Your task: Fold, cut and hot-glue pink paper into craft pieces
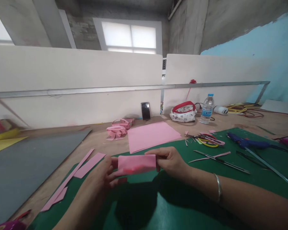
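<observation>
A small pink paper rectangle [137, 163] is held up above the green cutting mat [144, 204], stretched level between both hands. My left hand [105, 175] pinches its left end, with the lower fingers reaching under it. At the right end, my right hand [169, 161] grips the paper between thumb and fingers; a silver bangle circles that wrist. Pink paper strips [88, 164] lie on the mat beside my left hand. To the right of my right hand rest long metal tweezers [223, 162], crossing a thin pink strip [194, 160].
Behind the hands lies a stack of pink sheets [153, 135], with folded pink paper pieces [117, 130] to its left. Scissors [207, 140] and a blue glue gun [249, 142] sit on the right. A phone [145, 111], pouch [183, 112] and water bottle [207, 108] stand farther back.
</observation>
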The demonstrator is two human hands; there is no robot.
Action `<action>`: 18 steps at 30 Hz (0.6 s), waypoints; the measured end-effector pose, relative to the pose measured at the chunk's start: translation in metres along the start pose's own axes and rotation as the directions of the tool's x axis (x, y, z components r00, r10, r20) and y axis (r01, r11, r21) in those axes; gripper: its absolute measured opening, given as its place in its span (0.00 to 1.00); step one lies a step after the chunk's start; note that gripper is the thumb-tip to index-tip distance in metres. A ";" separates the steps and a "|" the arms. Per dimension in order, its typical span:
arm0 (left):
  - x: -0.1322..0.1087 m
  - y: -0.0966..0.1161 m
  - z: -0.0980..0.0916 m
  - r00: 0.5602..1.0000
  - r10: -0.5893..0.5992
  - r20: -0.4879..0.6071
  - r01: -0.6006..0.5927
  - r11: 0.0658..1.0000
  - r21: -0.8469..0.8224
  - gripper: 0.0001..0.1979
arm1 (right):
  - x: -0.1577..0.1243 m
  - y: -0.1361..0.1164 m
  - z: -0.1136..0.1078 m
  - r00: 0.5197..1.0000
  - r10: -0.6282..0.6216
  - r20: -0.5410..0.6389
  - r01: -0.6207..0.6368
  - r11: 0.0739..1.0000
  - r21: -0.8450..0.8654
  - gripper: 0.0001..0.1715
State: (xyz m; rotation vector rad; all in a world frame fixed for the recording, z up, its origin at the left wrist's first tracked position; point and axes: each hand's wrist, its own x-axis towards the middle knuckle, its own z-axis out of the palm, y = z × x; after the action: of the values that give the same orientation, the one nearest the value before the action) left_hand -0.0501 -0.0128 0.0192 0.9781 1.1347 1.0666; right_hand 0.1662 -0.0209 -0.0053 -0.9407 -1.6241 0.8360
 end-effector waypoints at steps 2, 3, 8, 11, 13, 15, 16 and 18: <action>0.001 0.002 -0.001 0.998 0.048 0.048 -0.047 0.999 -0.021 0.14 | 0.002 -0.001 0.001 0.997 0.071 -0.029 -0.070 0.997 0.038 0.22; 0.000 0.002 -0.001 0.994 0.080 0.073 -0.078 0.996 -0.039 0.19 | 0.003 -0.001 0.002 0.994 0.104 -0.042 -0.101 0.993 0.059 0.22; -0.012 0.002 0.003 0.975 0.158 0.154 -0.159 0.987 -0.006 0.27 | 0.001 -0.001 0.008 0.987 0.157 -0.030 -0.155 0.984 0.085 0.22; -0.019 0.002 0.011 0.984 0.051 0.172 -0.059 0.998 0.038 0.16 | -0.001 0.000 0.008 0.994 0.111 0.004 -0.111 0.993 0.036 0.23; -0.018 0.002 0.015 0.989 0.027 0.143 -0.036 0.998 0.057 0.14 | -0.002 0.002 0.006 0.999 0.048 0.006 -0.047 0.999 -0.027 0.23; -0.014 -0.001 0.016 0.995 0.017 0.101 -0.027 0.995 0.098 0.15 | -0.004 0.003 0.004 1.000 -0.020 0.007 0.020 0.995 -0.096 0.22; -0.011 -0.004 0.013 0.996 0.014 0.087 -0.025 0.992 0.123 0.16 | -0.005 0.003 0.004 0.998 -0.055 0.020 0.057 0.990 -0.131 0.22; -0.001 -0.011 -0.001 0.996 0.021 0.084 -0.034 0.987 0.160 0.19 | -0.007 0.002 0.006 0.986 -0.146 0.082 0.161 0.959 -0.232 0.23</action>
State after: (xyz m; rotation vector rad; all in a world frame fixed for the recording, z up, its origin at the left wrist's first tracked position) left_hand -0.0496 -0.0163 0.0082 1.1574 1.1558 0.9589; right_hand 0.1619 -0.0267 -0.0111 -0.9460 -1.8580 0.5780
